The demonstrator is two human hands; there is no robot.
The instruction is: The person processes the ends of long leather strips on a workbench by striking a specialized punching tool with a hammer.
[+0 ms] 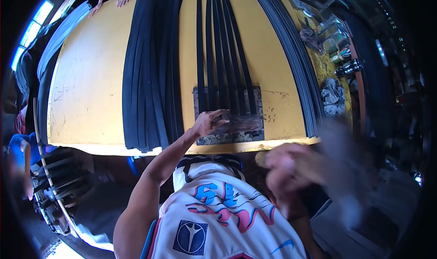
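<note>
The yellow desk (95,86) lay bare along its left edge. Black strips (223,54) ran onto a worn board (248,125) at its near edge. The left hand (207,122) pinched one strip's end there; the right hand (284,165), blurred, hung off the desk, its fingers unreadable.

the white jersey (218,222) near the camera bears big pink and blue characters across the chest, warped and unreadable. lower left on it sits a dark square badge (190,237) with a y-shaped emblem. a small blue swoosh (282,246) marks its right.
</note>
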